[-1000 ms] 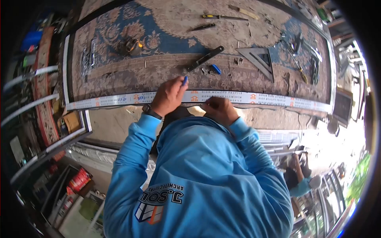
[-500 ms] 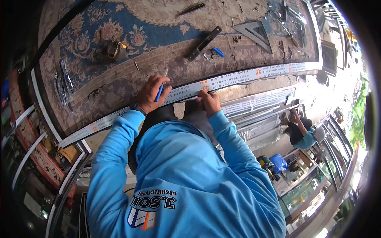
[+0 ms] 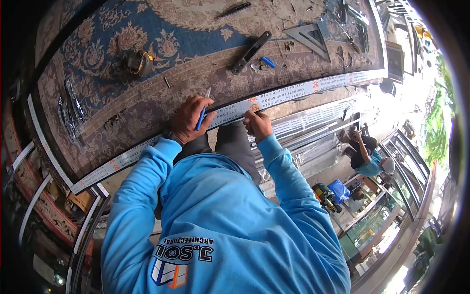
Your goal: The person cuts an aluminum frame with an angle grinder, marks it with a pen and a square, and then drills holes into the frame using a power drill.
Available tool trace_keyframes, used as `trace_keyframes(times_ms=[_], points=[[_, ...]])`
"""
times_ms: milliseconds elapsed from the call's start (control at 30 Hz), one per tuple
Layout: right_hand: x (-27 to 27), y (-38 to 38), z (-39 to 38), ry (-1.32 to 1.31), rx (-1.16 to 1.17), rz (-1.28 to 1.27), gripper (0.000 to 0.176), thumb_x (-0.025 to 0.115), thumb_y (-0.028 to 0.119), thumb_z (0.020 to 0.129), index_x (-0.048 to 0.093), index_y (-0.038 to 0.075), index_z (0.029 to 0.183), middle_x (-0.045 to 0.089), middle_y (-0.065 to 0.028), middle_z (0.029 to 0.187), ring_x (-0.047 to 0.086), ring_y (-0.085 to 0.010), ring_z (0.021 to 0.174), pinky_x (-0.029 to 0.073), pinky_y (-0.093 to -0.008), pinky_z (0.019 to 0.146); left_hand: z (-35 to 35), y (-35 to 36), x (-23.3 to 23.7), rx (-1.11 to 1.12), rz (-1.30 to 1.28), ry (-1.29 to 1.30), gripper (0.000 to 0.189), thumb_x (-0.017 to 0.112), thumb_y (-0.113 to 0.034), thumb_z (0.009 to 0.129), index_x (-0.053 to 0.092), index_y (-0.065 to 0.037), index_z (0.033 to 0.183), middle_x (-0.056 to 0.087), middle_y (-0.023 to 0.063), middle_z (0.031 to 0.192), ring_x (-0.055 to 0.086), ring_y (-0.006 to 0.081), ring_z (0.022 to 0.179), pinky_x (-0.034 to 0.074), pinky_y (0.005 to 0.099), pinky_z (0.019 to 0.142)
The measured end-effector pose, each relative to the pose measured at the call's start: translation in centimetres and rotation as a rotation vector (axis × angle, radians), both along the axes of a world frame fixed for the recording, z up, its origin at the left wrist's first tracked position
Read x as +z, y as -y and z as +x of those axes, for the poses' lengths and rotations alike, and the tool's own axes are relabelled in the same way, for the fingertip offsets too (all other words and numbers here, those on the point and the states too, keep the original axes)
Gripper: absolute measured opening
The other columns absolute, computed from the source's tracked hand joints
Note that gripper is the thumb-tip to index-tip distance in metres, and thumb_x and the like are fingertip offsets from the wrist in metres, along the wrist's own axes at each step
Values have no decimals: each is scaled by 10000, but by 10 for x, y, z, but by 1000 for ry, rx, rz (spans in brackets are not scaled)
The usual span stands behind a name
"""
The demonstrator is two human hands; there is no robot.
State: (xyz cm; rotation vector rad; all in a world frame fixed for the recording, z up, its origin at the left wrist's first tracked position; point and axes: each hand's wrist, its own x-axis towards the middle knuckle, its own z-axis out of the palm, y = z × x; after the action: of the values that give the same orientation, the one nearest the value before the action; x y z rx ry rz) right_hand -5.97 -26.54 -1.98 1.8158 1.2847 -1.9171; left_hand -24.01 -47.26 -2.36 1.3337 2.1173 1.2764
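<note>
My left hand (image 3: 192, 119) is closed around a blue pen-like tool (image 3: 201, 115) with a pale pointed tip, and rests at the near edge of the frame. The long aluminum profile (image 3: 283, 96), covered in white printed film, runs under it along the carpet's near side. My right hand (image 3: 257, 124) pinches at the profile's near edge, just right of the left hand; whether it holds anything small is hidden by the fingers. A blue cap (image 3: 268, 62) lies on the carpet beyond the profile.
On the patterned carpet (image 3: 196, 73) lie a tape measure (image 3: 141, 63), a black bar-shaped tool (image 3: 251, 52), a triangular square (image 3: 311, 41) and a screwdriver (image 3: 353, 43). Crumpled plastic (image 3: 73, 105) is at left. Another person (image 3: 370, 159) crouches at right, near wrapped profiles (image 3: 313, 120).
The view has shifted slightly, moving the carpet and tools a little left. Both hands stay at nearly the same part of the profile, the left still gripping the blue tool.
</note>
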Motion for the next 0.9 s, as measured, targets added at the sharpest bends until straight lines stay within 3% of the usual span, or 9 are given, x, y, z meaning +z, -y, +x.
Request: trace_keyframes(times_ms=[400, 900], points=[[11, 10, -3, -32, -48, 13, 153, 692, 138, 909, 619, 24, 981, 612, -15, 753, 501, -60, 540, 348, -223, 443, -2, 1, -3, -15, 11, 15, 393, 765, -224, 960, 573, -82, 1272, 634, 147, 1118, 637, 355, 1014, 548, 450, 880], [4, 13, -3, -36, -121, 6, 183, 707, 151, 882, 627, 1, 948, 613, -39, 741, 518, -92, 549, 387, -246, 468, -3, 1, -6, -10, -3, 38, 392, 754, -229, 971, 568, -75, 1280, 633, 155, 1117, 639, 347, 1017, 551, 451, 875]])
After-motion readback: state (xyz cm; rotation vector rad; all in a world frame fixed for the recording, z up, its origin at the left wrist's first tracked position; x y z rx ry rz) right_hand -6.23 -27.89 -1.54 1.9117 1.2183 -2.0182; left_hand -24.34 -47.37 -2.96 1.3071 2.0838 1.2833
